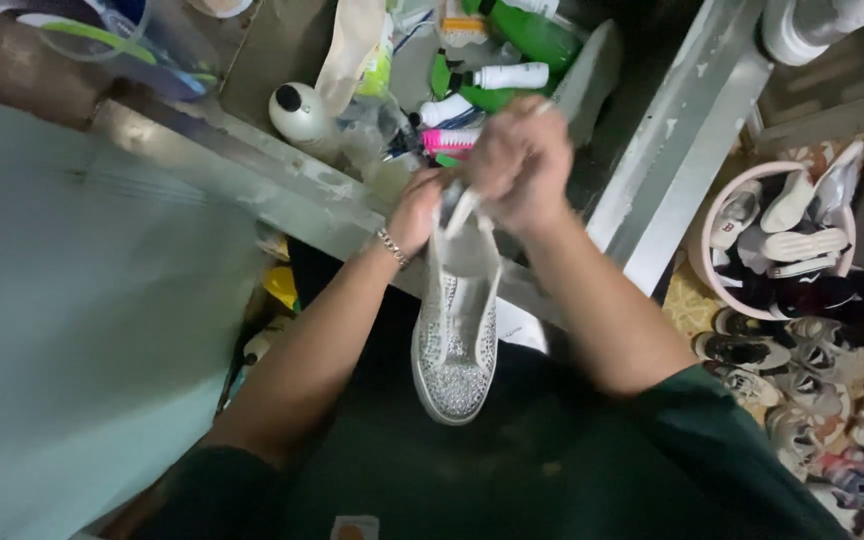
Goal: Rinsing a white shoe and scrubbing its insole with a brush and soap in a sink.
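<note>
A white shoe (457,335) studded with small sparkling stones hangs toe-down over my lap, held up by its top end. My left hand (415,208), with a chain bracelet at the wrist, grips the shoe's upper edge from the left. My right hand (520,160) is closed just above it, pinching the shoe's white tongue or lace. Both arms come up from dark green sleeves.
A metal-framed shelf (282,185) ahead holds bottles, a pink brush (449,139) and a white round container (300,112). At right a pink basin (704,262) is full of shoes, with several more pairs on the floor (822,400). A pale blue surface (72,340) fills the left.
</note>
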